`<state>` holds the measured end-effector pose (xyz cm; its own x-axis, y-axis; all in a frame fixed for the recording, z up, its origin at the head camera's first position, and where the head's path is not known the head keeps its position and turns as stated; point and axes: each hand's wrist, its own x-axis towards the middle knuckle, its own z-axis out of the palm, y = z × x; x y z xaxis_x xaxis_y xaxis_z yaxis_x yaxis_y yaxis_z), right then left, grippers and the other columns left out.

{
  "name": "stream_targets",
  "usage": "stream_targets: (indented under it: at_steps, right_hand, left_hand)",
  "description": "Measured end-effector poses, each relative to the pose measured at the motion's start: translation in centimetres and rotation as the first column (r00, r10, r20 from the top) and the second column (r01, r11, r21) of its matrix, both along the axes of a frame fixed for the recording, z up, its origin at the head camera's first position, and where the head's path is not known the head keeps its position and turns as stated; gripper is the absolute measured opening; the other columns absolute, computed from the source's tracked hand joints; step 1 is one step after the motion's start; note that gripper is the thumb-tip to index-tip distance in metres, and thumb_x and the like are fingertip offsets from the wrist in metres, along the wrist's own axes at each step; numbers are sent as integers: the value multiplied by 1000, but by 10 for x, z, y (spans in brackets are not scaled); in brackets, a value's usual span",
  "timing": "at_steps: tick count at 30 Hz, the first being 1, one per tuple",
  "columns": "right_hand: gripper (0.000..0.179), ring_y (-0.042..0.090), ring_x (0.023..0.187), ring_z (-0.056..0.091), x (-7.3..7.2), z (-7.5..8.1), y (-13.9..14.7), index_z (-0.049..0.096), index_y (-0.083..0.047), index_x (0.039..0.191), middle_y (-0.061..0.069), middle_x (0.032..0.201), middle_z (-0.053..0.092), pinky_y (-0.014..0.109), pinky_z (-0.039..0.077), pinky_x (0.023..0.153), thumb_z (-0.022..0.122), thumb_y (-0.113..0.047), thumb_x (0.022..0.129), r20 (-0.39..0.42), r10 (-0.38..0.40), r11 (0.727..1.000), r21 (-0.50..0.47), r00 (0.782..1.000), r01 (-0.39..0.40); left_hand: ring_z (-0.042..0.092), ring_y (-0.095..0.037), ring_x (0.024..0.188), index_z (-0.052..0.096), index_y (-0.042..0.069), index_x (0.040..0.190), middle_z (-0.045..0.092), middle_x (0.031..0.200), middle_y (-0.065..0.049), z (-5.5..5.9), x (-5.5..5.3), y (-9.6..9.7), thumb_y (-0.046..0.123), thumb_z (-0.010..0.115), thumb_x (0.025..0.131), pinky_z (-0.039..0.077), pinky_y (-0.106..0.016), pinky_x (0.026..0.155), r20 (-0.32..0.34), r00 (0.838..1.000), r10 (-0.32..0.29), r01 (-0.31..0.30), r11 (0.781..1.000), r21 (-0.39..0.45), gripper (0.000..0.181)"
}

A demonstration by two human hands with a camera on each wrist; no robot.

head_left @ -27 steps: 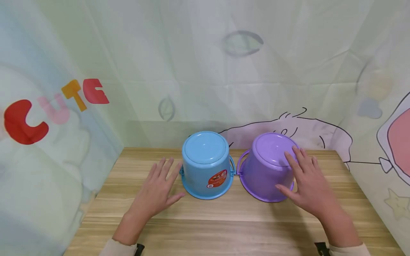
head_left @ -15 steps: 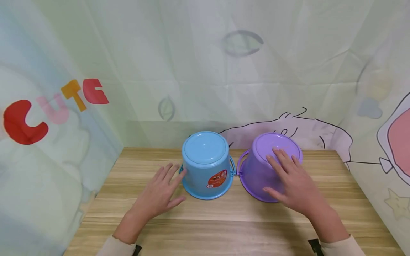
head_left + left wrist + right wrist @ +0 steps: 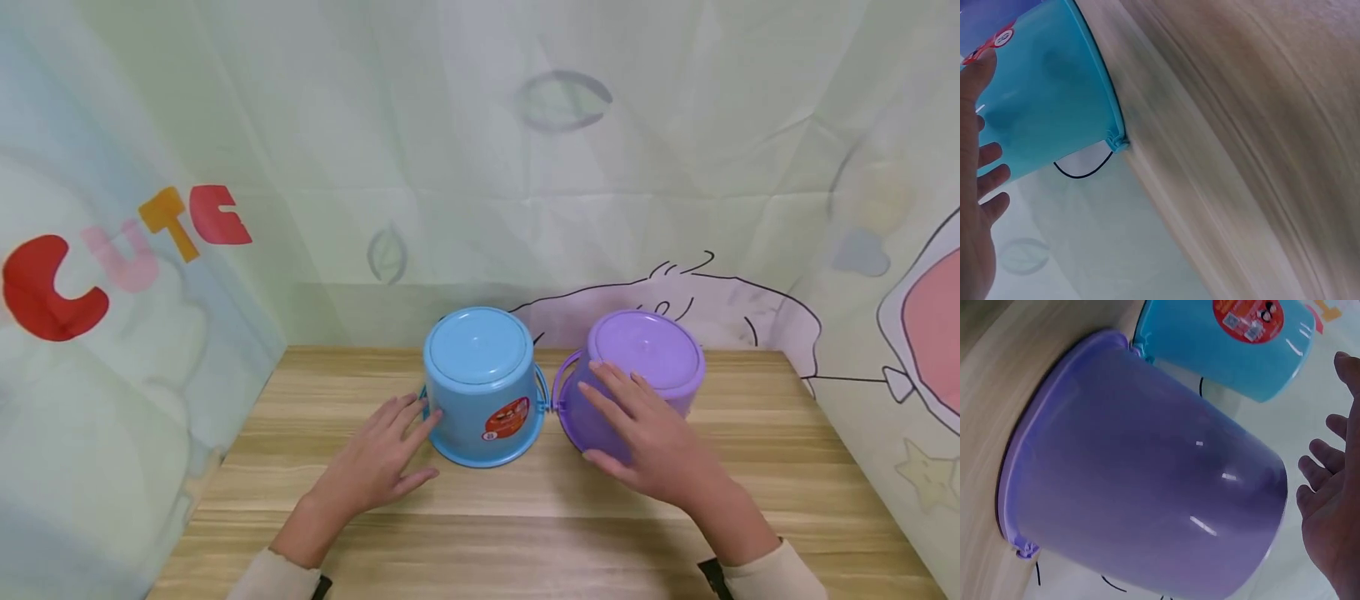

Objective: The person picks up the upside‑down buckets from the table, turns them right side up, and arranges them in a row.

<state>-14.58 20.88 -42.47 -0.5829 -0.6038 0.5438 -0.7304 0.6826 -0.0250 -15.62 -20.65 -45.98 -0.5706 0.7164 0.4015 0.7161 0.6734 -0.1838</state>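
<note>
A light blue bucket (image 3: 459,421) stands upside down on the table, its handle hanging at its sides and a round red-orange label (image 3: 507,419) on its front. Just right of it, a purple bucket (image 3: 678,402) is also upside down; their rims nearly meet. My left hand (image 3: 378,458), fingers spread and relaxed, is at the blue bucket's left side and holds nothing. The right hand (image 3: 651,442) hovers before the purple bucket with loosely spread fingers, covering part of its front in the head view. In the right wrist view a gap shows between that hand and the purple bucket (image 3: 1141,469).
The wood-grain table (image 3: 480,550) reaches back to a printed cloth backdrop (image 3: 450,167) close behind both buckets. More printed cloth (image 3: 90,417) borders the table on the left and right.
My right hand has moved left across the front of the purple bucket. The left hand has shifted slightly right, closer to the blue bucket. Both buckets stay in place.
</note>
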Motion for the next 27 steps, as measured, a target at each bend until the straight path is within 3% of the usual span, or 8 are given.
stream_targets:
  at_steps: [3, 6, 12, 18, 27]
  right_hand:
    - [73, 39, 149, 41, -1, -7, -10, 52, -9, 151, 17, 161, 43, 50, 29, 126, 58, -61, 99, -8, 58, 998, -3, 998, -58]
    - [74, 40, 148, 41, -3, -16, -18, 53, -8, 150, 18, 160, 44, 49, 31, 125, 67, -55, 95, -16, 102, 995, -1, 995, -103]
    - [86, 38, 146, 45, -7, -36, -30, 52, -7, 150, 18, 159, 45, 57, 44, 114, 88, -38, 78, -2, 145, 989, 21, 989, -144]
    - [85, 38, 138, 53, -15, -54, -36, 56, -5, 145, 20, 151, 52, 52, 49, 111, 92, -33, 73, 23, 188, 982, 2, 982, -188]
    - [81, 34, 137, 54, -21, -73, -38, 57, -5, 143, 18, 151, 51, 48, 50, 110, 92, -35, 76, 140, 153, 988, -4, 978, -154]
  left_hand:
    - [59, -41, 127, 62, 3, 137, 63, 135, -23, -3, -1, -1, 50, 85, 81, 51, -56, 107, -11, 999, -34, 34, 999, 27, 76]
    - [61, -39, 123, 65, 2, 132, 65, 129, -22, -7, -3, -1, 48, 87, 78, 53, -54, 105, -29, 997, -72, 73, 996, 53, 74]
    - [64, -33, 114, 68, 1, 122, 67, 121, -18, -13, -7, 2, 46, 89, 76, 56, -48, 101, -42, 992, -121, 123, 990, 66, 68]
    - [66, -29, 112, 71, 3, 116, 70, 118, -14, -17, -10, 4, 47, 88, 78, 57, -44, 101, 3, 993, -117, 117, 992, 51, 60]
    - [69, -29, 110, 73, 4, 112, 73, 114, -12, -28, -13, 3, 46, 91, 75, 58, -44, 100, 50, 993, -103, 100, 993, 68, 59]
